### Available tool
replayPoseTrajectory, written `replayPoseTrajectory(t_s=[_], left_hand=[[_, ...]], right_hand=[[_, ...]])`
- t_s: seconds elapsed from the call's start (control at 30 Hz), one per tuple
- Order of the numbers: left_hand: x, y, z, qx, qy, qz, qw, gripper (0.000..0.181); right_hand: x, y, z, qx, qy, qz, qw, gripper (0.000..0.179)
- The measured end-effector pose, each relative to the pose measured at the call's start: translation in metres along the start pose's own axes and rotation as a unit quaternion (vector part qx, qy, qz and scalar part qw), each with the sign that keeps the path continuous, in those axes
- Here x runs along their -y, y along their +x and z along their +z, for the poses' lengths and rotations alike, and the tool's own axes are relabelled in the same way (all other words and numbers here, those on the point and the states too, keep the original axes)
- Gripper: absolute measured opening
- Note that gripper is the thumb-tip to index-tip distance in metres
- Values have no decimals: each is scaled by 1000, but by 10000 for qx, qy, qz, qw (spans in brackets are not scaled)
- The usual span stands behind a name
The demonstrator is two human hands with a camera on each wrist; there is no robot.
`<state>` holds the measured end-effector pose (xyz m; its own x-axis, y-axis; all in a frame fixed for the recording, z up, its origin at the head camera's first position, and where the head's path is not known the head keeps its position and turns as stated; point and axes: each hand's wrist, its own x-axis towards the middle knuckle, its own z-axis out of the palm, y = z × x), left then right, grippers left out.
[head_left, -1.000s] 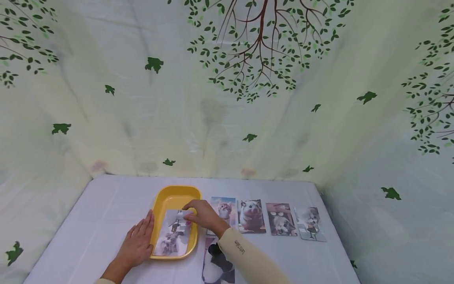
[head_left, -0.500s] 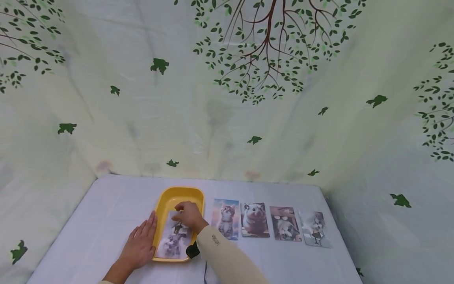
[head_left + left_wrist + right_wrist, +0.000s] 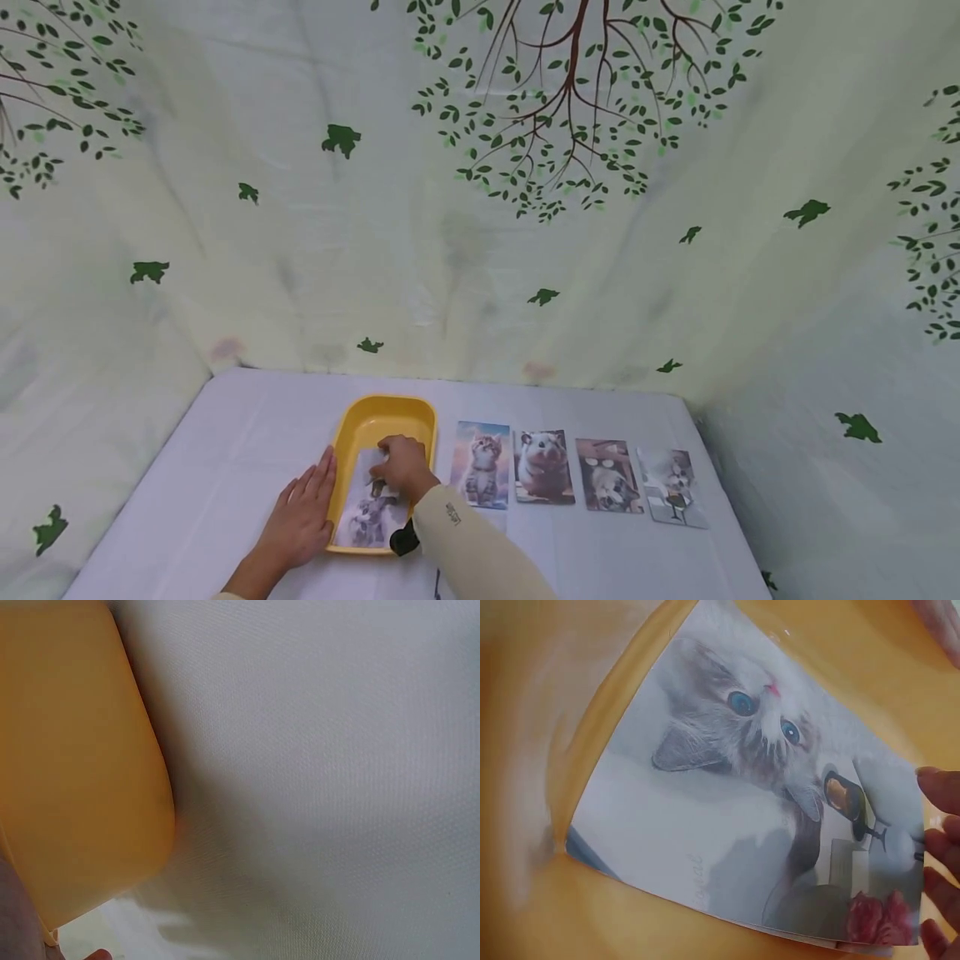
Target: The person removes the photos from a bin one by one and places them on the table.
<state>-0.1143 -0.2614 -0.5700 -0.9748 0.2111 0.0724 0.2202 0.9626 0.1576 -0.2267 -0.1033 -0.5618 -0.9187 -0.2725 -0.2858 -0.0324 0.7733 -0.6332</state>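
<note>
A yellow tray (image 3: 384, 408) stands on the table, holding a picture card (image 3: 682, 847) of a blue-eyed kitten. Another card's edge (image 3: 870, 949) peeks out beneath it. My left hand (image 3: 300, 512) rests along the tray's left side with straight fingers; in the left wrist view the tray's outer wall (image 3: 82, 765) fills the left. My right hand (image 3: 407, 467) reaches into the tray, curled fingers and thumb at the card's far end. The right wrist view shows several fingertips (image 3: 937, 784) right at that card edge.
Right of the tray a row of picture cards lies flat: a kitten (image 3: 482, 467), a hamster (image 3: 543, 468), one with glasses (image 3: 607, 477) and a pale one (image 3: 675, 492). A patterned curtain (image 3: 465, 250) hangs behind the table (image 3: 255, 433).
My right hand has moved left from the card's far right corner to its far end. The sleeve now covers the spot where a black-and-white card lay. The left hand stays on the tray.
</note>
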Motion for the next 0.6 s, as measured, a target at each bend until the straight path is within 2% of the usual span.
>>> replayPoseTrajectory(t_s=[0.1,0.2,0.27,0.4,0.5,0.6], left_hand=[[-1,0,-2,62,-4,-40,10000,77],[-2,0,-3,105,-39,-91,9999,77],[-2,0,-3,155,-32,-107,9998,77],[-1,0,1,138,-40,-65,9999,78],[0,0,3,77,-45,-22,10000,79],[1,0,3,66,-30,-35,10000,78]], right_hand=[[-2,0,1,-114,151,-221,9996,37],[-5,0,1,-247,625,-430,9968,32],[-7,-1,1,-343,1059,-670,9915,28],[-11,-4,-3,-356,1952,-1059,9744,23],[-10,-6,-9,-251,2228,-1005,9694,18],[-6,-6,-14,-144,2046,-819,9753,14]])
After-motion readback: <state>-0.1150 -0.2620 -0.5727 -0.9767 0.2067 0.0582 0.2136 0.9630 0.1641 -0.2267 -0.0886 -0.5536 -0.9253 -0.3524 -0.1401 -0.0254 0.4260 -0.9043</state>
